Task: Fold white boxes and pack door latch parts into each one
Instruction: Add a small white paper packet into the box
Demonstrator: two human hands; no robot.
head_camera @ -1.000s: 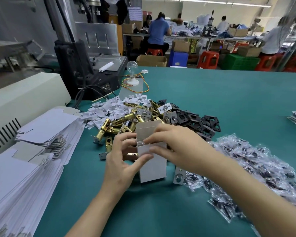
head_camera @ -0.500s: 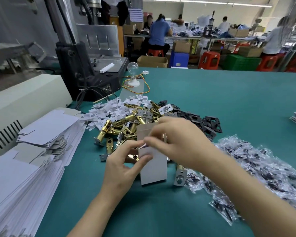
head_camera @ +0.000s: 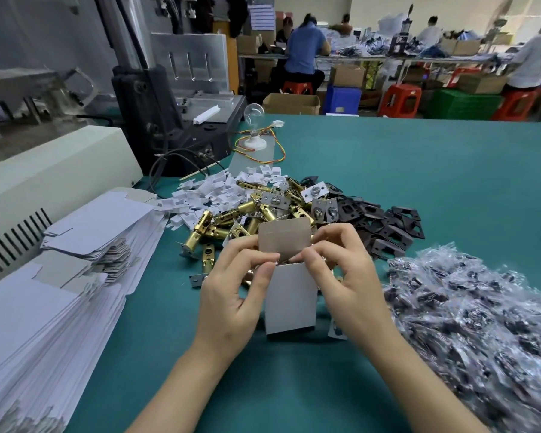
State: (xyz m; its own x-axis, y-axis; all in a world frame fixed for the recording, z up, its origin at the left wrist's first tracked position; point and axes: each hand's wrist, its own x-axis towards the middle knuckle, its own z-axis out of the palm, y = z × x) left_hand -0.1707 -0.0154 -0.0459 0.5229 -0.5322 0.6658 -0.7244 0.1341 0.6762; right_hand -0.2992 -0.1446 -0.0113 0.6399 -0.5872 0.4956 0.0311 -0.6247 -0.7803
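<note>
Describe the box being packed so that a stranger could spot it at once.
Start at the teal table, at the near edge of the heap of brass latches. There the left hand and right hand hold a small white box upright. Unlike the flat box blanks stacked on the left, it is folded up, its grey-lined top flap open.

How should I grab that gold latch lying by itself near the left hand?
Pinch the gold latch across its barrel from above: it lies flat on the table, apart from the pile, and both long sides look free.
</note>
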